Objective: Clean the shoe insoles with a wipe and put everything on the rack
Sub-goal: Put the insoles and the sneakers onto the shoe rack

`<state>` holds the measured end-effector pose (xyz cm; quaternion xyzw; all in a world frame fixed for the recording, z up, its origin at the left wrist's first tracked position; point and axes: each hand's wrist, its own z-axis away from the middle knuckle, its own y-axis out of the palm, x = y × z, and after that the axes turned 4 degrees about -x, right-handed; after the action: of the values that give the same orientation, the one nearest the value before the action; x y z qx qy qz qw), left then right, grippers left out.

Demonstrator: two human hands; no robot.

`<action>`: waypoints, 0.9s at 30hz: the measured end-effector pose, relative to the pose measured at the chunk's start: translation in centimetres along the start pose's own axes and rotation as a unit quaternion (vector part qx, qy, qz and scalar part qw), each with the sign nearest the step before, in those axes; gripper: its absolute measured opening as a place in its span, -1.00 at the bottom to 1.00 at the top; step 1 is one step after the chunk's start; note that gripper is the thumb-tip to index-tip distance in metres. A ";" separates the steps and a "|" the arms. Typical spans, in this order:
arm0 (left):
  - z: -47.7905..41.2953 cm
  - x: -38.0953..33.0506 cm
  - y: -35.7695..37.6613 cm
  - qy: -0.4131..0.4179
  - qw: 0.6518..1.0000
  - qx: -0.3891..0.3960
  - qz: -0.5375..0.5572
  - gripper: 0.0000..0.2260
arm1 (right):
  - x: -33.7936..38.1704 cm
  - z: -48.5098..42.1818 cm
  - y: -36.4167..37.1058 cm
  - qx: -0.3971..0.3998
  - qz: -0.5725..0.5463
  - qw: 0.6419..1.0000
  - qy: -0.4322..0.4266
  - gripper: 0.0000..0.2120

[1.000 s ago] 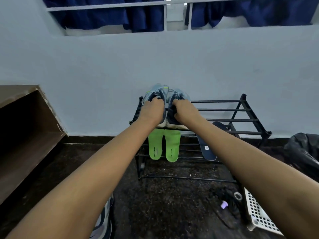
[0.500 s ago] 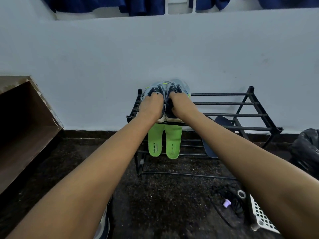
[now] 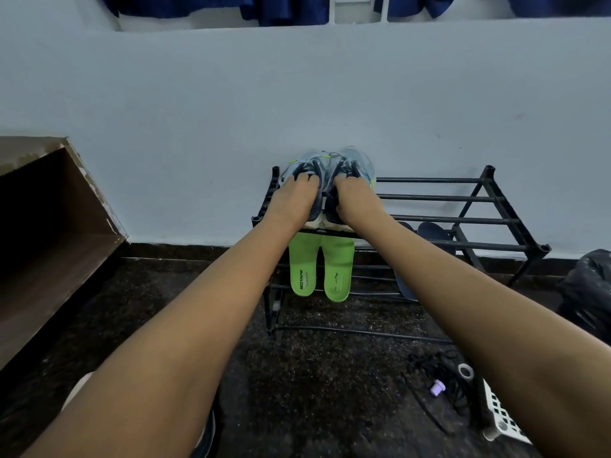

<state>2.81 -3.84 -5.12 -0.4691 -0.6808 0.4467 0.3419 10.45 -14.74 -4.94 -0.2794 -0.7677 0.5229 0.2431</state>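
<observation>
green insoles (image 3: 337,271) lie side by side on the lower tier of the rack (image 3: 463,198), heels hanging past its front bar, straight below the hands. so the step in hand looks like seating the two shoes on the top tier. to do it well, push each shoe back until its sole rests across at least two bars. keep the toes towards the wall and the pair close together at the rack's left end. let go only once neither shoe rocks, since a sole caught on one bar could tip forward onto the insoles beneath.

the left hand (image 3: 294,200) lies over the left shoe (image 3: 302,165), fingers curled down into its opening and gripping it. the right hand (image 3: 352,201) grips the right shoe (image 3: 360,160) the same way. the thumbs are hidden, so i cannot tell how hard either grip is. the shoes touch each other and sit on the top bars, toes close to the pale wall (image 3: 297,94).

further right, two dark insoles (image 3: 433,231) show between the bars on a lower tier. on the dark floor (image 3: 314,375) nearer the person sit a tangle of black cord (image 3: 439,368) with a small purple piece, and a white basket (image 3: 499,414). a black bag (image 3: 588,285) stands at the far right and a wooden shelf (image 3: 49,226) at the left.
</observation>
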 end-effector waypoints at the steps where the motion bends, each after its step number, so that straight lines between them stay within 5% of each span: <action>1: 0.3 0.1 -0.1 -0.002 1.000 -0.005 0.002 -0.64 | 0.3 0.2 -0.2 -0.009 0.014 1.000 0.013 -0.70; 7: 3.4 2.3 -2.2 0.017 0.995 -0.092 -0.037 -0.71 | 4.4 1.9 -0.8 -0.144 0.026 0.988 -0.049 -0.74; 10: 6.1 4.7 -3.4 -0.016 0.998 -0.049 -0.036 -0.71 | 7.6 3.2 -0.3 -0.173 -0.029 0.978 -0.111 -0.77; 27: 33.1 18.5 5.6 -0.253 0.947 0.198 -0.029 -0.69 | 27.4 18.1 15.4 0.195 -0.153 0.938 -0.242 -0.60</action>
<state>-30.61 5.02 -21.57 -0.2436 -0.6563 0.6660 0.2576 -18.80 -3.51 -23.23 0.0294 -0.7199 0.6707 0.1763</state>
